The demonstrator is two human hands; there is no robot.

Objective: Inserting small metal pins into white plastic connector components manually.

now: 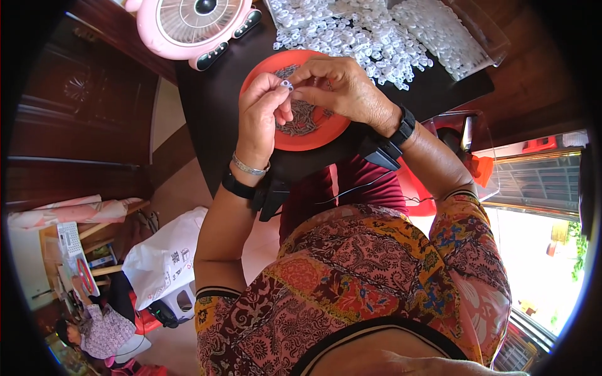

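Note:
My left hand (262,111) pinches a small clear plastic piece (286,85) between thumb and fingertips. Close beside it, my right hand (342,91) has thumb and forefinger drawn together; whatever they hold is too small or hidden to name. Both hands are over a round orange-red plate (302,146). Many thin grey pieces (300,124), like screws or nails, lie in the plate, partly covered by my hands. Just beyond my right hand, a large heap of similar clear plastic pieces (364,47) spreads over the dark table (210,116).
A pink fan (204,22) stands at the far left of the table. A clear container (448,41) full of plastic pieces lies far right. Right of the table is a transparent bin (486,141). At lower left are a white bag (169,257) and a seated person (110,332).

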